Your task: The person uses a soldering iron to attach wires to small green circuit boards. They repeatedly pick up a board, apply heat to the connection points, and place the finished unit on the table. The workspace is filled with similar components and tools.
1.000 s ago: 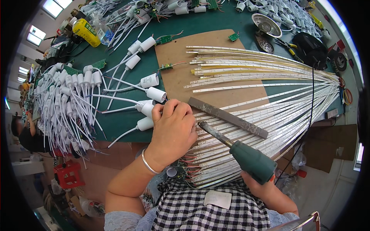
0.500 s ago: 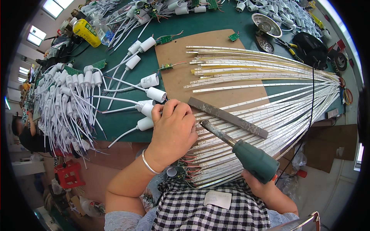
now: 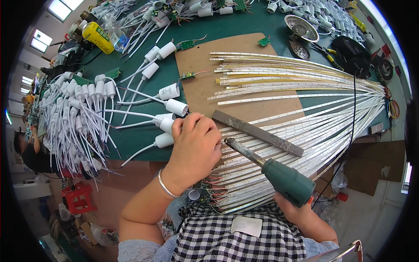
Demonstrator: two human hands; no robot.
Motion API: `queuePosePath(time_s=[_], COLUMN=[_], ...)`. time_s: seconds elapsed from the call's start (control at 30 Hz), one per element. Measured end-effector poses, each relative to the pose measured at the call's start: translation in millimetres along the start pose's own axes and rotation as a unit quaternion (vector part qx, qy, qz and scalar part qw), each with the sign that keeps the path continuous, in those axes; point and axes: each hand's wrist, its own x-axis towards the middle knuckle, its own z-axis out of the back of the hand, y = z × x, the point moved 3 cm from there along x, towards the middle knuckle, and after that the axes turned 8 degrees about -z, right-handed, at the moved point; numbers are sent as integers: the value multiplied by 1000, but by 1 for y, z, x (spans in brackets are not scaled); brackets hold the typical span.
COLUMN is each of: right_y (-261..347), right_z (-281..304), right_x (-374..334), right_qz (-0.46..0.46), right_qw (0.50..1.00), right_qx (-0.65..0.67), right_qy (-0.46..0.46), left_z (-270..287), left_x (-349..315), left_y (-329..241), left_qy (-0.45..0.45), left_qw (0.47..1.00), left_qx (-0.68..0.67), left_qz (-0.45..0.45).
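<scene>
My left hand [image 3: 195,146] lies knuckles-up over the near ends of the fanned LED strips [image 3: 305,115], fingers curled shut on something I cannot make out beneath them, with a white lamp socket [image 3: 167,124] touching the fingertips. My right hand [image 3: 293,208] (mostly hidden behind the tool) is wrapped around the green handle of a soldering iron [image 3: 270,168], its tip just beside my left hand. The strips lie across a brown board [image 3: 205,83] on a green workbench [image 3: 139,135] crowded with wired sockets; a grey metal bar [image 3: 257,132] lies across them.

A yellow bottle [image 3: 97,37] with a label lies far left on the bench.
</scene>
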Motion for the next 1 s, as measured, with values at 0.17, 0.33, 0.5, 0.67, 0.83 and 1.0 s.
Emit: queuePosePath(time_s=[0.17,0.33,0.5,0.67,0.83,1.0], right_y=[-2,-1,0,-8,-22,-28], right_z=[-1,-2,-2,1,6,8], right_x=[0,1,1,-3,-11,-13], right_qz=[-5,-1,8,-65,-15,1], right_qw=[1000,1000,1000,997,997,997], right_qx=[-3,-2,-10,47,79,74], right_qy=[16,19,9,13,7,27], left_z=[0,0,-1,-1,-2,-3], left_x=[2,2,3,4,5,3], left_y=[1,2,3,3,2,3], left_qy=[7,12,11,14,22,22], left_qw=[1000,1000,1000,1000,1000,1000], left_qx=[-3,-11,-13,-15,-7,-4], left_qz=[-6,0,-1,2,5,2])
